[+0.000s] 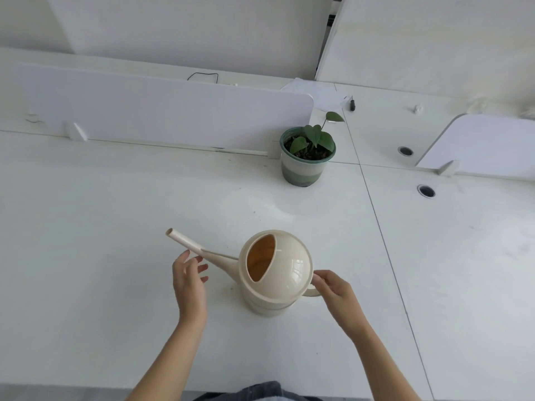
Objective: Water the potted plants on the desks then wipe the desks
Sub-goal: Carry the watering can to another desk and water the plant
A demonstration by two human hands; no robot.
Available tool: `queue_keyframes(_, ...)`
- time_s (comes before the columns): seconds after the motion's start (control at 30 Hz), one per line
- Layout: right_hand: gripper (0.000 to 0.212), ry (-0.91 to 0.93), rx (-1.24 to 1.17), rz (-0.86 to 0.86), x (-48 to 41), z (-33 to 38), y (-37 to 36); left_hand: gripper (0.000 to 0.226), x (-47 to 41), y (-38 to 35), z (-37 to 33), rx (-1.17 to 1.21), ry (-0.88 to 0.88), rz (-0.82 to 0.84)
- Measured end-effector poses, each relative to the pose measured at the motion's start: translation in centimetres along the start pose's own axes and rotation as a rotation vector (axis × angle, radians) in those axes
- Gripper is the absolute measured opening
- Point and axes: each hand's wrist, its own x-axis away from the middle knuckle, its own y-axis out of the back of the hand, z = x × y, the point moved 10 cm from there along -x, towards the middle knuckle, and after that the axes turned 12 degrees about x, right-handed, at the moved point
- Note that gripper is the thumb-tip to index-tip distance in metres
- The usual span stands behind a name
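Note:
A cream watering can [278, 273] stands on the white desk [115, 227], its long spout pointing up and left. My right hand [333, 287] touches the can's handle at its right side, fingers curled at the loop. Fingers spread, my left hand [189, 276] hovers just beside the spout and holds nothing. A small green-leafed plant in a green-and-white striped pot [307, 157] sits farther back, at the end of the desk divider.
A white divider panel [162, 111] runs along the back of the desk, and another divider panel [486, 146] stands at the right. Two round cable grommets [426, 191] sit in the neighbouring desk. Papers [321, 95] and a small dark object lie behind the plant.

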Motion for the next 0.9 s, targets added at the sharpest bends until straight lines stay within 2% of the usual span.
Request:
queue_keyframes(0.13,0.022,-0.032,-0.03,-0.004,0.5,0.2,-0.5,0.043,-0.3,-2.2,0.6,0.041,0.083,0.155)
queue_keyframes(0.3,0.028,-0.117,0.029,-0.012,0.8,0.0,-1.2,0.049,-0.6,-3.4,1.4,0.086,0.15,0.243)
queue_keyframes(0.53,0.027,-0.161,-0.068,-0.064,3.1,0.2,-1.1,0.048,-0.2,-4.1,0.6,0.138,0.155,0.286)
queue_keyframes(0.7,0.027,-0.091,-0.101,-0.091,5.3,2.0,0.6,0.047,1.7,-3.5,-1.4,0.178,0.099,0.318)
queue_keyframes(0.9,0.03,-0.01,-0.118,-0.036,8.6,2.8,1.9,0.044,6.3,-0.5,-3.5,0.22,0.035,0.268)
